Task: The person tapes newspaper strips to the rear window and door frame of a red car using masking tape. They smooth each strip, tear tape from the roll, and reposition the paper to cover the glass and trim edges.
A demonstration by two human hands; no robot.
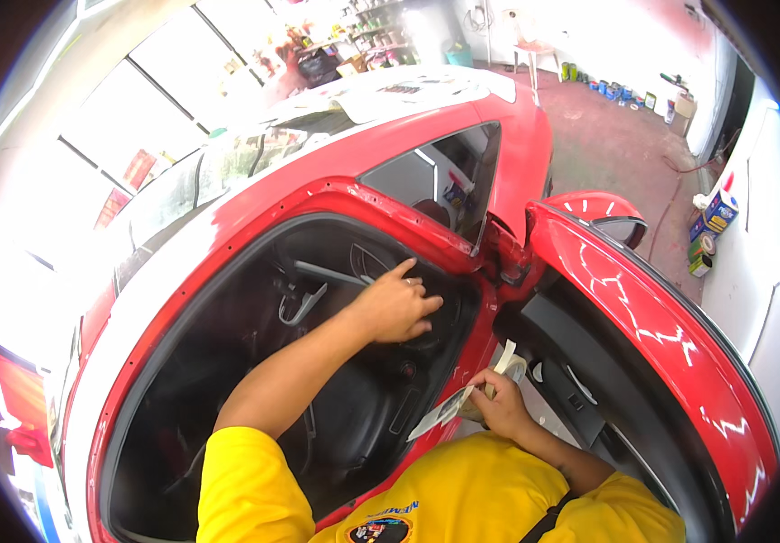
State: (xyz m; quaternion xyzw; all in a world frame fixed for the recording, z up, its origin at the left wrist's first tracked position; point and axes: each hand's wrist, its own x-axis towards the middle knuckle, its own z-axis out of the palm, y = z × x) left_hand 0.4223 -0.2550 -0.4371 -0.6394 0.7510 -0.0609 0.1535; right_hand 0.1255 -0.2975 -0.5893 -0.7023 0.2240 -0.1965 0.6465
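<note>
My left hand (399, 303) reaches across the doorway of a red car (462, 122), its index finger stretched toward the door frame near the small dark side window (440, 181). The other fingers are loosely bent and nothing shows in them. Lower right, in front of my body, my right hand (505, 409) is closed on a roll of masking tape (513, 366). A pale strip of tape (440, 416) hangs out to the left from its fingers. The palm side of the right hand is hidden.
The red car door (670, 335) stands wide open on my right, with a side mirror (603, 213) at its front. Cans (720, 213) stand along the right wall. Farther back are a white chair (535, 50) and crowded shelves (372, 36).
</note>
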